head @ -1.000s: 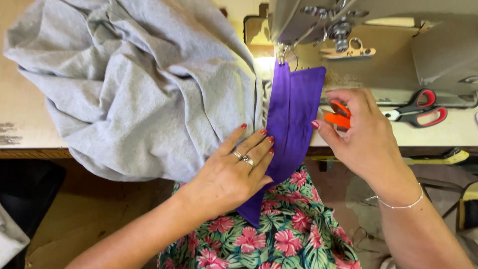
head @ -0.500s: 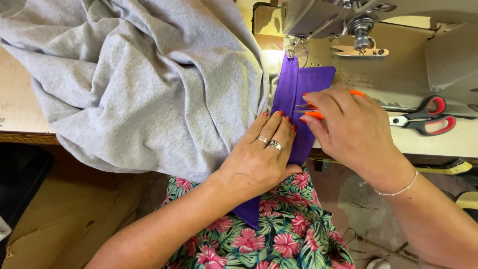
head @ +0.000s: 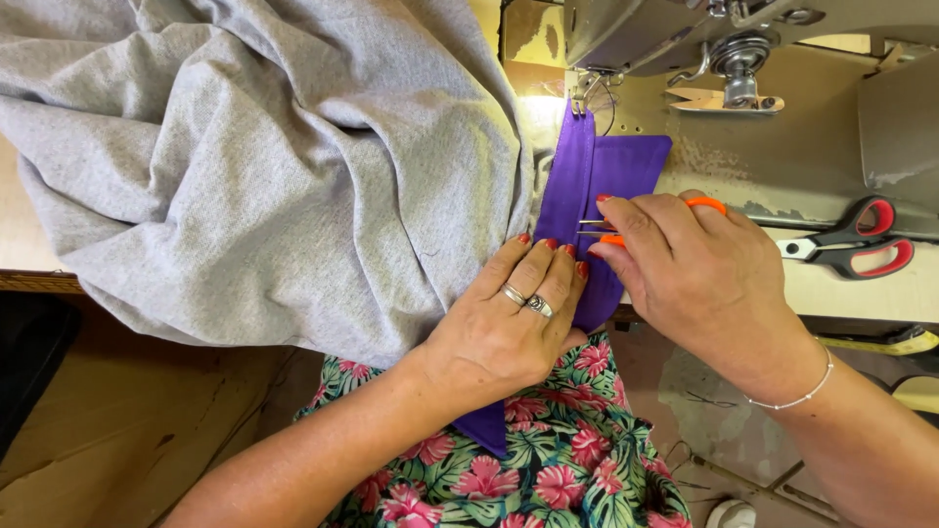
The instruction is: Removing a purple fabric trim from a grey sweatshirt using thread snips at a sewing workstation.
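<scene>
Under the right hand, orange snips against purple fabric.

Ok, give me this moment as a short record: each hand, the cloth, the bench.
left hand: flat, fingertips pressing the purple strip beside the grey cloth
right hand: holds orange snips, blades at the strip
strip: upper end under the sewing machine needle area
bench: red scissors at right, untouched

Your hands: two, left hand and right hand
Your rings: two
Scissors: one red-handled pair
Orange thread snips: one
Purple fabric strips: one
Grey garments: one
Sewing machines: one
Your bracelets: one
</scene>
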